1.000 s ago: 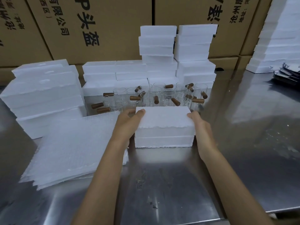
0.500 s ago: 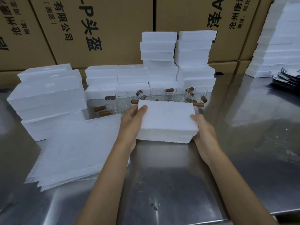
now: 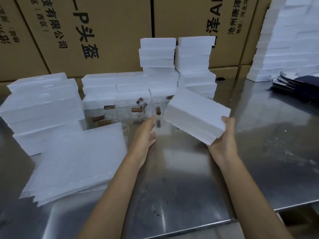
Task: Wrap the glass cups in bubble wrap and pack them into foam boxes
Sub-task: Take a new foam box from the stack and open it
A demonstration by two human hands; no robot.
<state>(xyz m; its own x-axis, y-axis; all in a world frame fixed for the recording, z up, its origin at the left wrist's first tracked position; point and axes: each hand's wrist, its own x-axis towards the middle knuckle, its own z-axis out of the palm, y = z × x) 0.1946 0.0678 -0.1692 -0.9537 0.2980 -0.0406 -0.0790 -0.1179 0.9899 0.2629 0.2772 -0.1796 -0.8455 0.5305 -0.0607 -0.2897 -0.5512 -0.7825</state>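
Right hand [image 3: 224,135] grips one tilted foam box [image 3: 195,114] above the counter [image 3: 189,178], left hand [image 3: 145,135] open beside it, one bubble wrap stack [image 3: 76,163] at left.

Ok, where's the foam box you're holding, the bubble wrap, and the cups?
foam box [image 3: 198,112], head view, top face.
bubble wrap [image 3: 77,163], head view, middle of top sheet.
cups [image 3: 136,109], head view, one cup's wooden handle.
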